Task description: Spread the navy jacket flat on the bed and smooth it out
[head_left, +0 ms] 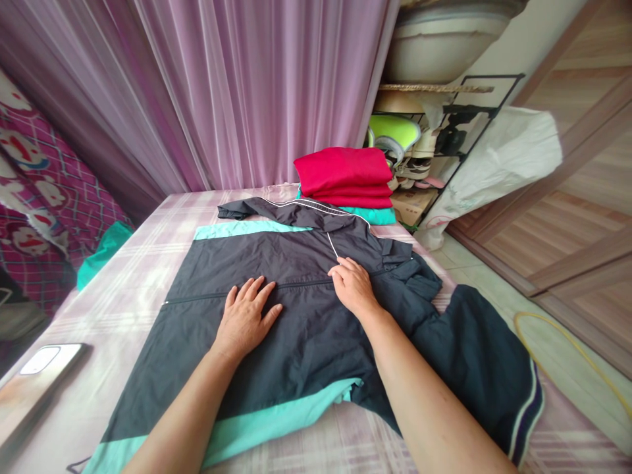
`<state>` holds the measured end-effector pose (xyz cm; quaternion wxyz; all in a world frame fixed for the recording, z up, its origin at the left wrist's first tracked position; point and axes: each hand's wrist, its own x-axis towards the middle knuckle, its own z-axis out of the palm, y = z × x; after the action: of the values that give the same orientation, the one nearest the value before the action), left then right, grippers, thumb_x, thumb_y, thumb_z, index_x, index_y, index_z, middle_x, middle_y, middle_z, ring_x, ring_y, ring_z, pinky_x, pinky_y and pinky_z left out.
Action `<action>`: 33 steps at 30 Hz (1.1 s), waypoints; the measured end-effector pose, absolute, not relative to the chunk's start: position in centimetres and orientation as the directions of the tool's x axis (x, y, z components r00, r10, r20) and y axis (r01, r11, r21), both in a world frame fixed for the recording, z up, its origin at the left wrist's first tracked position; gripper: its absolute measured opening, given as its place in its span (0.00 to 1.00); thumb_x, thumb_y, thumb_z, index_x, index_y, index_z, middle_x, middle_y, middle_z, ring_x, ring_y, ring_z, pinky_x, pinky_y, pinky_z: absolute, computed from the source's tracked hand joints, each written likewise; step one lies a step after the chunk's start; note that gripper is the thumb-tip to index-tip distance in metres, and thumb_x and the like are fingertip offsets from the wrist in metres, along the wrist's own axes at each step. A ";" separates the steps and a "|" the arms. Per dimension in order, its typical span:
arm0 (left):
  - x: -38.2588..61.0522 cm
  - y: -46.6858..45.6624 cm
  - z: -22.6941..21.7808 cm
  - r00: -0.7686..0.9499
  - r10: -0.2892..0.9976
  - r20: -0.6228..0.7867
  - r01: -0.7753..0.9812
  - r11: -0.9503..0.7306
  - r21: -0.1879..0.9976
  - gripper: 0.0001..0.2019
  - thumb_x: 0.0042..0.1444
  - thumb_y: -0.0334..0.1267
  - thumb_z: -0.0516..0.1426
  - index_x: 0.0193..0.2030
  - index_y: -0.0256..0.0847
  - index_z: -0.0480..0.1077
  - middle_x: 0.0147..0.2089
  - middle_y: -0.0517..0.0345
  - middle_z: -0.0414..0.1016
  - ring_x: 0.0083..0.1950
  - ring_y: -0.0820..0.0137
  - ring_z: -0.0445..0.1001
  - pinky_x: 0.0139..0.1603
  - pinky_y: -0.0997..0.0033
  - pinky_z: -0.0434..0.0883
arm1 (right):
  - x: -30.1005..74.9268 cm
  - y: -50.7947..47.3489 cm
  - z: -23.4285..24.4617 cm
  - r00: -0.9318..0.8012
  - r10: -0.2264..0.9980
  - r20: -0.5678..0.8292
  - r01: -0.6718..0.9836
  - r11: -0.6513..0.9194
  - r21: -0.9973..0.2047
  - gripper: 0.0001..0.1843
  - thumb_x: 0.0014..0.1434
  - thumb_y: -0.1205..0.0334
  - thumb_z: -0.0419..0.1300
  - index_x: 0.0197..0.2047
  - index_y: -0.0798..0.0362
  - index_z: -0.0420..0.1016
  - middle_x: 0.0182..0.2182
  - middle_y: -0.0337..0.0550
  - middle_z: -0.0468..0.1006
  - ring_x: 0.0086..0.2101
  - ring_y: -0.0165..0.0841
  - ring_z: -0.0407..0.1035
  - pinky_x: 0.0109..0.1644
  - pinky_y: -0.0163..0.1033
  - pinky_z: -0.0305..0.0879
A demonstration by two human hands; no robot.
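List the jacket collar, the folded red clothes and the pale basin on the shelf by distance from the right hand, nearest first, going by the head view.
From the right hand:
1. Jacket collar: just ahead, slightly left.
2. Folded red clothes: straight ahead, beyond the collar.
3. Pale basin: farthest, high on the shelf to the right.

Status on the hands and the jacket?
Left hand, right hand open, flat on dark jacket. Jacket spread on the bed, teal trim. Folded red clothes beyond the collar; phone off left.
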<state>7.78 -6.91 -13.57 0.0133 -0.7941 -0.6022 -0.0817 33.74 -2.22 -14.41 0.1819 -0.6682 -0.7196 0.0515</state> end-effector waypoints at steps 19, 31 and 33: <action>7.5 -6.7 -14.2 0.270 0.946 0.182 0.955 -0.287 0.073 0.27 0.66 0.53 0.48 0.68 0.48 0.63 0.71 0.51 0.63 0.72 0.54 0.58 0.70 0.42 0.55 | 34.5 -1.3 -15.6 -0.063 0.925 0.375 0.887 0.224 -0.403 0.18 0.64 0.64 0.51 0.46 0.49 0.83 0.56 0.49 0.75 0.58 0.40 0.66 0.65 0.44 0.59; 7.5 -6.8 -14.2 0.269 0.946 0.179 0.955 -0.286 0.076 0.27 0.66 0.54 0.47 0.68 0.48 0.63 0.71 0.51 0.63 0.72 0.55 0.58 0.71 0.42 0.55 | 33.5 -2.2 -15.3 -0.021 0.960 0.279 0.915 0.131 -0.382 0.17 0.64 0.61 0.54 0.48 0.43 0.83 0.62 0.45 0.70 0.64 0.45 0.56 0.67 0.53 0.54; 7.6 -6.8 -14.1 0.268 0.947 0.176 0.956 -0.285 0.076 0.27 0.66 0.54 0.47 0.68 0.48 0.63 0.71 0.51 0.63 0.72 0.55 0.58 0.71 0.42 0.55 | 33.6 -2.1 -15.4 -0.017 0.953 0.302 0.913 0.137 -0.383 0.17 0.64 0.61 0.54 0.47 0.43 0.83 0.61 0.45 0.71 0.64 0.45 0.57 0.66 0.52 0.56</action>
<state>7.56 -6.76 -14.13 0.0228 -0.7960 -0.5976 -0.0936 33.62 -2.08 -15.40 0.2487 -0.6557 -0.7118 0.0401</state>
